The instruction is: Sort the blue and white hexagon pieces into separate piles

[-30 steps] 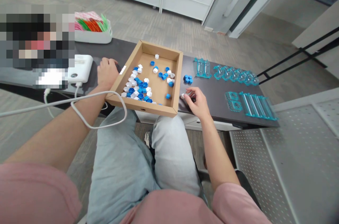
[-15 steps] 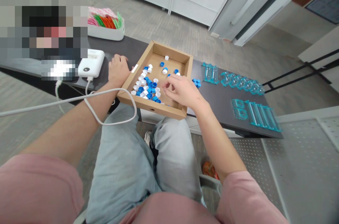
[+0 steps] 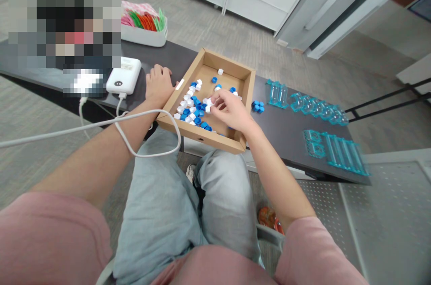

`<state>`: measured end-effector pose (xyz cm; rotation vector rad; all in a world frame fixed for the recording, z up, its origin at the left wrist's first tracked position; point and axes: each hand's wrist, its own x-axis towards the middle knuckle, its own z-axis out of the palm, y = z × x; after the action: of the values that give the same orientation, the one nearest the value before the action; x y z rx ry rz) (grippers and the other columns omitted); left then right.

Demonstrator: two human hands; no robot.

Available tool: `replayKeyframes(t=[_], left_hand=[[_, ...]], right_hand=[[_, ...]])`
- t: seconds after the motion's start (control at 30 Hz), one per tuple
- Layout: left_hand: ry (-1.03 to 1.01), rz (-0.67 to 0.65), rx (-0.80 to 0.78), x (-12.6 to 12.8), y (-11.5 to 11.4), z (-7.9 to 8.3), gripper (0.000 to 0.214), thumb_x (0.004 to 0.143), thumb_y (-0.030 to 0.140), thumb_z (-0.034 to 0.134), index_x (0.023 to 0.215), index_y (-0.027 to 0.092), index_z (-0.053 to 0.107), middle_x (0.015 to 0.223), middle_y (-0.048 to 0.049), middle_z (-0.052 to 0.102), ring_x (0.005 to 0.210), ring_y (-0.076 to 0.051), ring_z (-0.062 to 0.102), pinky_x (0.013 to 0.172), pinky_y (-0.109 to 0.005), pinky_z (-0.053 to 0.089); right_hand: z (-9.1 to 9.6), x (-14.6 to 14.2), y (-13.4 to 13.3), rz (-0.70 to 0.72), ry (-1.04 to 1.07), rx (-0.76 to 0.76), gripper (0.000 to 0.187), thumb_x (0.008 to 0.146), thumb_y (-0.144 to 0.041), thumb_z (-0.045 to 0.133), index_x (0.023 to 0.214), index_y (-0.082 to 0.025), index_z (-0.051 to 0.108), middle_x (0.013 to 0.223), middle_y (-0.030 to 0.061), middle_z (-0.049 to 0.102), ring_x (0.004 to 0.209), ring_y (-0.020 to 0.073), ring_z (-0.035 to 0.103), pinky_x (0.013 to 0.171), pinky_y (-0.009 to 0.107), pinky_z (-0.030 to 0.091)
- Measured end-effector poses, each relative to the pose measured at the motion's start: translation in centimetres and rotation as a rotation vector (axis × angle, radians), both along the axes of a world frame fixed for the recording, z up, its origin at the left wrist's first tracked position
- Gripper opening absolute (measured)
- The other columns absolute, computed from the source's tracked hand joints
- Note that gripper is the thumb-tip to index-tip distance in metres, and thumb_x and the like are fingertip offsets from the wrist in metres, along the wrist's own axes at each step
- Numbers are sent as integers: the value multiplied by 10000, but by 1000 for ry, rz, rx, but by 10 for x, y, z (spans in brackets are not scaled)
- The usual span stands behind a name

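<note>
A shallow cardboard box (image 3: 202, 135) lies in front of me, with many small white and blue hexagonal pieces (image 3: 195, 112) bunched toward its near left side. Inside it, my right hand (image 3: 227, 107) has thumb and fingers closed at the tips on a white hexagonal piece (image 3: 208, 108), at the right edge of the pile. My left hand (image 3: 159, 82) lies on the table along the box's left wall, fingers loosely extended and empty, the thumb near the rim. Several loose pieces, such as a blue hexagonal piece (image 3: 214, 80), are scattered toward the far side.
Right of the box sits a cluster of blue pieces (image 3: 257, 106). Clear teal plastic parts (image 3: 314, 107) stand in rows on the dark table (image 3: 286, 134). A white power bank (image 3: 124, 76) with a cable (image 3: 84, 129) crossing my left forearm and a basket (image 3: 144, 36) of colourful strips are left.
My right hand has moved a little left and its fingers have closed at the pile's edge on a white piece. My left hand stays beside the box. The view has shifted slightly.
</note>
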<state>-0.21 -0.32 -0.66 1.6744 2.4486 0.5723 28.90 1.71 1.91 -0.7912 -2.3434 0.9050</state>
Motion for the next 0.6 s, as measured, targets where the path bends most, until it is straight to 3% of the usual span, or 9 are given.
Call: replayKeyframes(t=[0.13,0.3,0.6], left_hand=[[10,7,-3,3,-3,4,598,1058,418,509,1591,175,628,1667,-282,553,1588,-477,516,1312,-579,380],[25,3,-35,7,-6,9,581,1095,364,448,1581,95,616,1685,-290,551,1570,-446,507,1310,-547,374],[28,3,-66,7,-7,11,610,1098,361,429,1609,69,590,1705,-304,519,1590,-447,490,1312,-537,364]], right_hand=[[-6,4,7,-77,199,-170,257,968,-410,796,1024,-304,568,922,-15,666,808,193,624,753,348,528],[-14,8,17,-114,319,-258,449,953,-592,890,1026,-310,547,885,-27,554,785,179,549,711,336,493],[-12,8,15,-136,438,-301,656,884,-860,904,1008,-319,553,885,-28,612,754,170,545,709,336,570]])
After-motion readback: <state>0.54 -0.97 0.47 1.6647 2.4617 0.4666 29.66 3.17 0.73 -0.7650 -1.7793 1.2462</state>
